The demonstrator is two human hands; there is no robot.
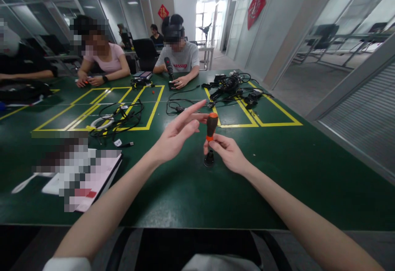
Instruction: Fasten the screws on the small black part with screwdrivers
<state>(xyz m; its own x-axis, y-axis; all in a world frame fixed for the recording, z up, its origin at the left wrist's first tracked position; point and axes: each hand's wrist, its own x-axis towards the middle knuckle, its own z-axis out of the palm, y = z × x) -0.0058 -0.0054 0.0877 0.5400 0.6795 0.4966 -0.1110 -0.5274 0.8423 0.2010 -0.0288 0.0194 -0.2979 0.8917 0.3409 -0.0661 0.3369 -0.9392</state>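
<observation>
A screwdriver [211,126] with a black and orange handle stands upright in front of me. My right hand [231,153] pinches it low, around the orange collar at the bottom of the handle. Directly beneath is a small black round-based part [209,160] on the green table; whether the screwdriver's tip touches it is hidden by my fingers. My left hand [177,133] is raised just left of the handle, fingers stretched out and apart, with nothing in it. One of its fingertips reaches close behind the handle; contact cannot be made out.
A tangle of black cables [228,87] lies at the back right, another loose bunch of cables [123,118] at the left. Notebooks [98,180] rest near the front left. Across the green table [277,188], a person [182,54] handles a tool; another person [105,59] sits farther left.
</observation>
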